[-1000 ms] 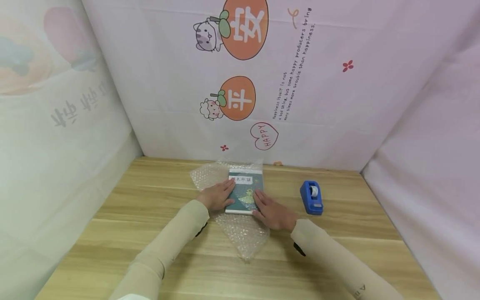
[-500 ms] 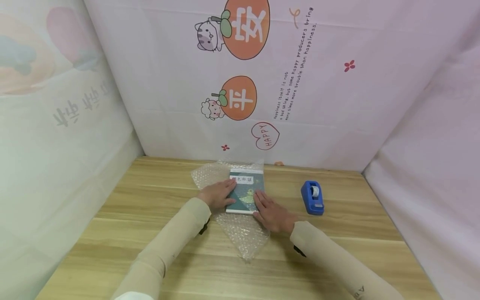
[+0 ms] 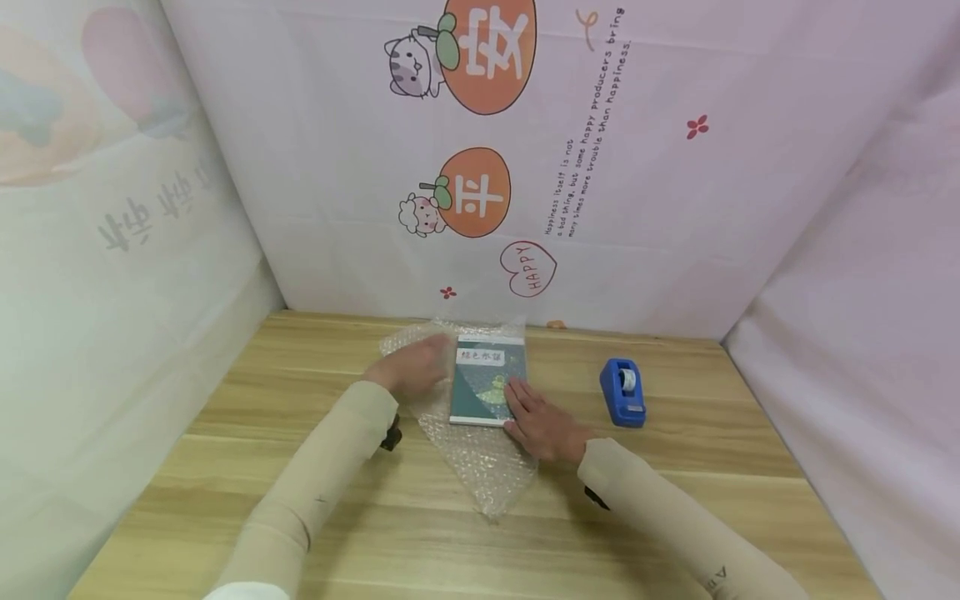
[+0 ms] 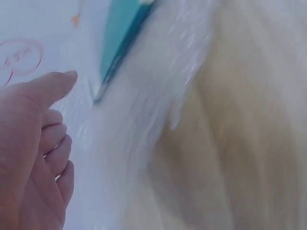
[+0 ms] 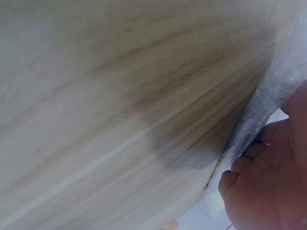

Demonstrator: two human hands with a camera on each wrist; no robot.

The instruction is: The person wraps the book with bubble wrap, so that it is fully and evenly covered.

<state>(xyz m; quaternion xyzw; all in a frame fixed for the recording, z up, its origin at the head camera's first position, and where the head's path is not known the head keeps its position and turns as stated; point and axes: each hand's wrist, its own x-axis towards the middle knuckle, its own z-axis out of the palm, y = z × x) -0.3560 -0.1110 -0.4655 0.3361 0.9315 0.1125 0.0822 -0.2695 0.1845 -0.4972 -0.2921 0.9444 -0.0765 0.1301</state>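
On the wooden table (image 3: pixel 420 546), a sheet of bubble wrap (image 3: pixel 483 467) lies beneath a green book (image 3: pixel 471 390) at the far middle, one flap covering the book's right part. The right hand (image 3: pixel 549 427) rests with extended fingers along the book's right side. The left hand (image 3: pixel 414 367), earlier on the book, has moved left over the wrap, fingers loosely bent. To the right, a blue dispenser (image 3: pixel 625 411) contains a tape roll (image 3: pixel 627 381).
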